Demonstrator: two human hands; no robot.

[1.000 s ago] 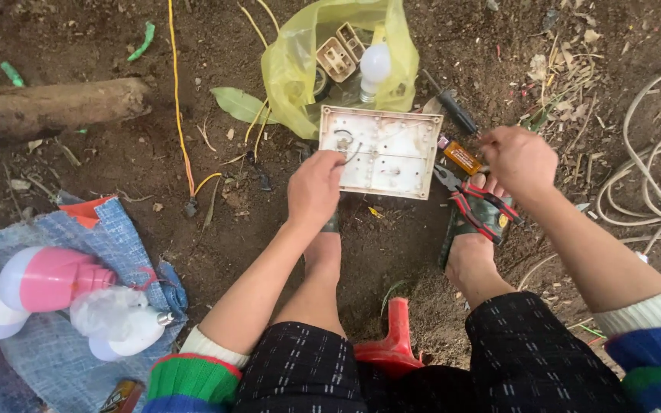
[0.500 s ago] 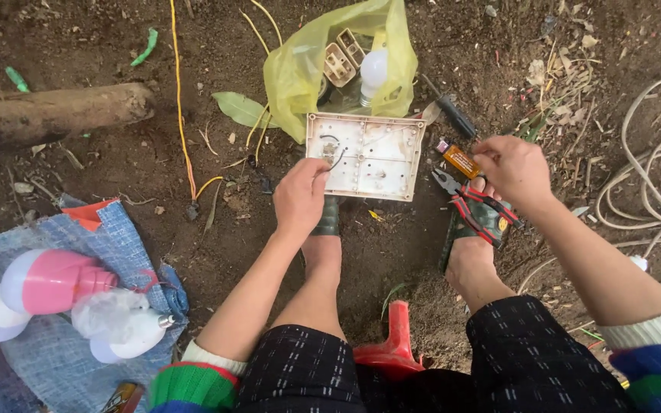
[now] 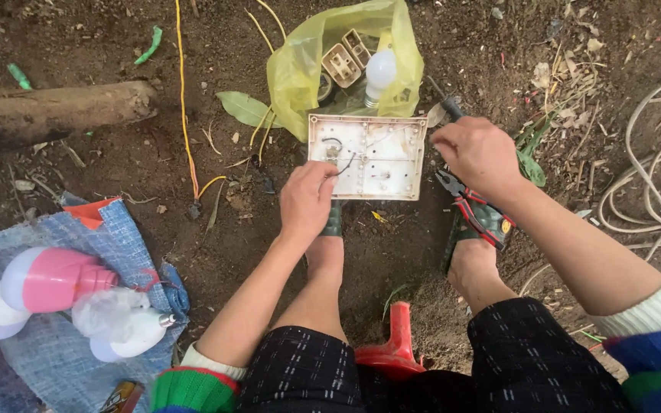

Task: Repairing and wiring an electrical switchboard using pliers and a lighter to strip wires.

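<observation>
Your right hand has moved to the white board's 3 o'clock edge, fingers curled, grip unclear. Your left hand pinches a wire at 7 o'clock. The board lies on the ground, long axis 9-to-3.

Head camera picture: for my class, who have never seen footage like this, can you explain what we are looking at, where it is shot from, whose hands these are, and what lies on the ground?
There is no machine here. A camera worn on a person's head looks down at their own two bare hands, knees and feet as they sit over bare soil.

The left hand fingers a thin wire on a white rectangular panel lying on the ground. The right hand rests at the panel's right edge, just above red-handled pliers; what it grips cannot be seen.

Behind the panel, a yellow plastic bag holds a white bulb and switch parts. At left lie a log, a yellow wire and a blue woven sack bearing pink-and-white lamps. Pale cable coils at right.
</observation>
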